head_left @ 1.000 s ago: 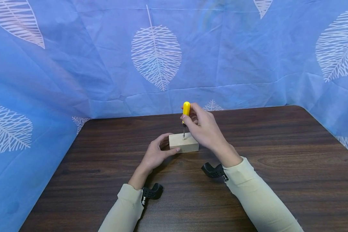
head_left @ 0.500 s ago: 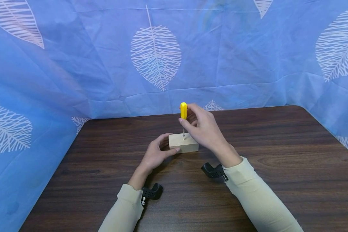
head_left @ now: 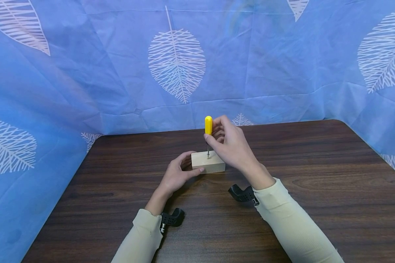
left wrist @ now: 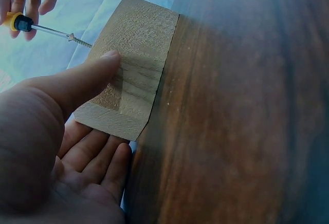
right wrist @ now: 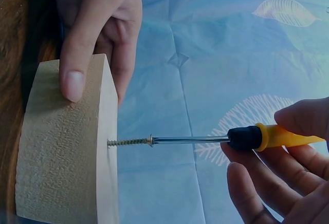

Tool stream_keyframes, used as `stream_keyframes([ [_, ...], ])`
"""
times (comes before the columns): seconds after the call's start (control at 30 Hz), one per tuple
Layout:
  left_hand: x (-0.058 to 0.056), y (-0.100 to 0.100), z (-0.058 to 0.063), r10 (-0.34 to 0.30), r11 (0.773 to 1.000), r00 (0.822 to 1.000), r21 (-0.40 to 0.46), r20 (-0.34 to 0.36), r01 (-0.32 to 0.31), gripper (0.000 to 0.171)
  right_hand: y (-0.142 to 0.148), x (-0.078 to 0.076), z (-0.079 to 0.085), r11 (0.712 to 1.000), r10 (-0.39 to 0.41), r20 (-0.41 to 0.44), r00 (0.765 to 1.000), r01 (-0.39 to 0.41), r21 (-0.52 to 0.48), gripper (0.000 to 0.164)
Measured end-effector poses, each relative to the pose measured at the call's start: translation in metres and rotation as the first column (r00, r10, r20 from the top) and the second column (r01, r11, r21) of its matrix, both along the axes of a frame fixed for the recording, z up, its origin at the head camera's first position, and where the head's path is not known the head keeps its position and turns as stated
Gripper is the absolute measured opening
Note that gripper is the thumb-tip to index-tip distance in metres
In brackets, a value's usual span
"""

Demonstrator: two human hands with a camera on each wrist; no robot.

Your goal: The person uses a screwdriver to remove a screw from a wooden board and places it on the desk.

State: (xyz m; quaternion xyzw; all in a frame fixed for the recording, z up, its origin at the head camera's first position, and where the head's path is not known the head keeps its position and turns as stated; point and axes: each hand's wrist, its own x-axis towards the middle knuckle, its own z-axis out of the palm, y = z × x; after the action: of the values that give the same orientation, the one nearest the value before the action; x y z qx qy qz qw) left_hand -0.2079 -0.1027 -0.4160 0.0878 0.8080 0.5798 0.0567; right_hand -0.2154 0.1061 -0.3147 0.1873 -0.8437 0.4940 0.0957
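Note:
A pale wooden block (head_left: 200, 157) rests on the table, held at its left end by my left hand (head_left: 176, 177). In the left wrist view, the thumb (left wrist: 97, 75) lies across the block's near face, with the other fingers beyond it. A screw (right wrist: 128, 142) stands in the block's top, most of its thread exposed. The screwdriver (head_left: 209, 125), with a yellow handle and black collar, stands upright with its tip at the screw head. My right hand (head_left: 232, 142) holds the handle between thumb and fingers, its index finger raised behind it in the head view.
The dark wood-grain table (head_left: 316, 157) extends around the block to rounded far corners. A blue cloth (head_left: 118, 65) with white leaf prints hangs behind and beside it. Black wrist mounts (head_left: 172, 217) project from both sleeves.
The screwdriver handle has shifted slightly left and now stands straighter. My right fingers have changed their place on the handle, the index finger drawing back from it. Block and left hand stay put.

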Motion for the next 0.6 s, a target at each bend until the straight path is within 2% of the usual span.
stream_keyframes([
  [0.4, 0.0, 0.0, -0.001, 0.002, 1.0, 1.0, -0.014, -0.005, -0.002, 0.058, -0.002, -0.001, -0.002, 1.0, 0.014, 0.012, 1.0, -0.014, 0.028, 0.025],
  [0.5, 0.0, 0.0, -0.001, 0.004, 1.0, 1.0, -0.014, -0.01, -0.004, 0.058, 0.001, 0.0, 0.001, 1.0, 0.009, 0.003, 1.0, -0.009, -0.014, 0.026],
  [0.6, 0.0, 0.001, -0.001, 0.002, 1.0, 1.0, -0.01, -0.011, -0.002, 0.059, 0.012, 0.002, 0.008, 0.997, -0.034, -0.015, 0.999, 0.033, -0.074, 0.027],
])
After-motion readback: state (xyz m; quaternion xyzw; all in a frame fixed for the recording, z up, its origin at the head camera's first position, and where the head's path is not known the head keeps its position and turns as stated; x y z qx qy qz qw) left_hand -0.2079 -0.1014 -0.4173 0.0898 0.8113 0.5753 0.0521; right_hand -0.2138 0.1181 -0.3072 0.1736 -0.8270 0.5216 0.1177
